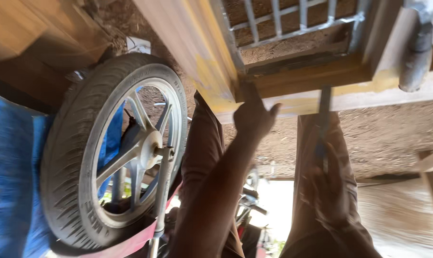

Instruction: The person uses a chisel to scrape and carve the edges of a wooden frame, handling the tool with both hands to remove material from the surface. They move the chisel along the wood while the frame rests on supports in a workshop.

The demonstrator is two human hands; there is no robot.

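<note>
One slim tool [324, 119], likely a chisel, stands with its long axis near upright in frame, tip up against the yellowed wooden frame [321, 98], handle down in the blurred right hand [328, 191], whose fingers wrap it closed. Left hand [252, 117] presses the frame's corner, fingers bunched on the wood, thumb spread, gripping nothing. Beyond the fingertips sits a metal grille [293, 19]; left of the forearm stands a motorcycle wheel [113, 153] against blue tarp [11, 181].
</note>
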